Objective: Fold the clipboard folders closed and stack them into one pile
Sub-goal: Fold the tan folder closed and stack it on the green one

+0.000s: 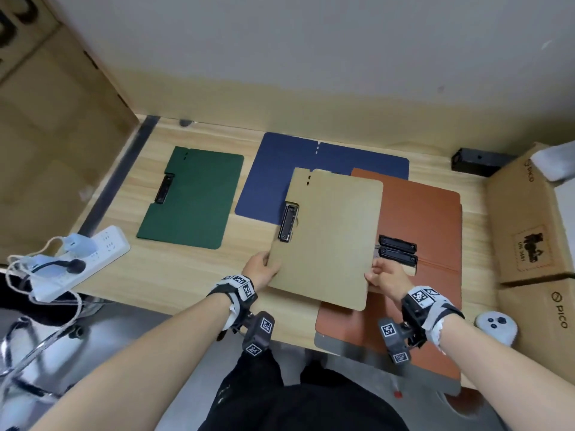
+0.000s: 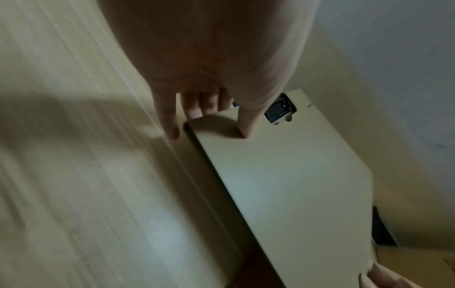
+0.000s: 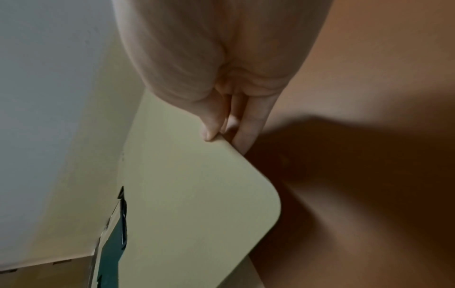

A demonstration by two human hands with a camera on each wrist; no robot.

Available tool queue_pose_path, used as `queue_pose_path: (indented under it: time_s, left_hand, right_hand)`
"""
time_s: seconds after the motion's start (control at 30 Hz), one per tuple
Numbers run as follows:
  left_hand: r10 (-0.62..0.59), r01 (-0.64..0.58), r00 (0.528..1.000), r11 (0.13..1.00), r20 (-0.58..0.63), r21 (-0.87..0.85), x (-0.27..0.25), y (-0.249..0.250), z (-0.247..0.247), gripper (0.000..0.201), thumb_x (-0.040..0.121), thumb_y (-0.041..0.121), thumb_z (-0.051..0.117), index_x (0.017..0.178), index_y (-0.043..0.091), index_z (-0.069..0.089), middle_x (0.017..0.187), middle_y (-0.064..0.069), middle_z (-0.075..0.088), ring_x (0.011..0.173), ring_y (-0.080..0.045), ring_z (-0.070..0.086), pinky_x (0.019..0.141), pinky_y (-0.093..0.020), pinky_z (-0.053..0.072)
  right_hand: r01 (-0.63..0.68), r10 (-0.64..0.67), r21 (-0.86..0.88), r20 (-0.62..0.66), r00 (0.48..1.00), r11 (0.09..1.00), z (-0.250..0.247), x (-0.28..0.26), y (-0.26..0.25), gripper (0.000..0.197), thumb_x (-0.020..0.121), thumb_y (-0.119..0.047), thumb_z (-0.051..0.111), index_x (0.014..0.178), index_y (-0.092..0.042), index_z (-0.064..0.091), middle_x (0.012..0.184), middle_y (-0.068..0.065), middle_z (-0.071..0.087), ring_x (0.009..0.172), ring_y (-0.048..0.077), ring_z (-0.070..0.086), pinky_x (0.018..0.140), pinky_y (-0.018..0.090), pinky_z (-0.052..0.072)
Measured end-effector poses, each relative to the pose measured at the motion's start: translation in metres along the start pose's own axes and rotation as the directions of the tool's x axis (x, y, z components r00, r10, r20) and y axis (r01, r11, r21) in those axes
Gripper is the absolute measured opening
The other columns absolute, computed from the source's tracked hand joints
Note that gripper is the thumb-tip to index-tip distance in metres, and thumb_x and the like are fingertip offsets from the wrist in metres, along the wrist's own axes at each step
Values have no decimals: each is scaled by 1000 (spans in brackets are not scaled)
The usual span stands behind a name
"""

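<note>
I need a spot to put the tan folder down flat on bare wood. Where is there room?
Bare table lies between the green folder, the power strip and the near edge. Crowded: the right half, where the blue folder and open brown folder overlap beneath the tan folder.

Fingers (image 3: 248, 124) on tan folder (image 3: 197, 194) edge

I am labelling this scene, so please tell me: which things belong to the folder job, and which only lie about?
Job:
- tan folder, held by left hand and right hand
- green closed folder
- blue open folder
- brown open folder

Lying about:
- white power strip
- cardboard boxes
- white controller
</note>
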State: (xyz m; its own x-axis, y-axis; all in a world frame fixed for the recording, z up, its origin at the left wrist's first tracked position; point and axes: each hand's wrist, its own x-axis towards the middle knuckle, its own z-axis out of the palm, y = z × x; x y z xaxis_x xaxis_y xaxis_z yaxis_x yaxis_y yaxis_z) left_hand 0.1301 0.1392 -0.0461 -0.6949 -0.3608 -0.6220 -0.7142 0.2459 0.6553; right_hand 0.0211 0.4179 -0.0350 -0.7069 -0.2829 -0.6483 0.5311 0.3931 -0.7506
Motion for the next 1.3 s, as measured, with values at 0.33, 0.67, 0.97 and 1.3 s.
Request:
queue_pose_path:
  time_s: [0.33,0.67,0.97,1.3]
  left_hand:
    - [38,-39,988,999,-153,-7,51,-32,-106,17,89,15,67,104,11,62,103,-3,68,96,-20,63,88,-30,48]
    - [-32,18,930,999,-366,-42,109,-78,-236,24,85,10,71,109,7,70,106,-7,73,96,-23,67,90,-34,52]
    - [-156,182,839,983,-522,-2,122,-112,-278,27,90,13,65,118,13,64,114,-6,71,107,-31,65,92,-39,50]
    - [-101,253,835,944,-541,214,129,-123,-281,35,88,14,65,122,11,60,124,-13,54,121,-33,48,108,-47,36]
  right_hand:
    - [56,-65,-125,-72,995,991,112,64,-47,24,89,13,49,81,-9,55,74,7,57,69,21,56,60,29,53]
    - [33,-34,-310,0,999,950,253,146,-84,11,80,-1,64,78,-7,55,73,9,55,73,25,54,69,41,54]
    - [43,-36,-515,23,999,856,327,162,-106,13,77,-22,72,68,-24,63,76,-2,72,77,23,71,80,41,59]
    - [-21,-17,-694,-47,999,719,334,159,-122,13,75,-35,74,76,-26,64,89,-3,68,85,22,64,75,29,53]
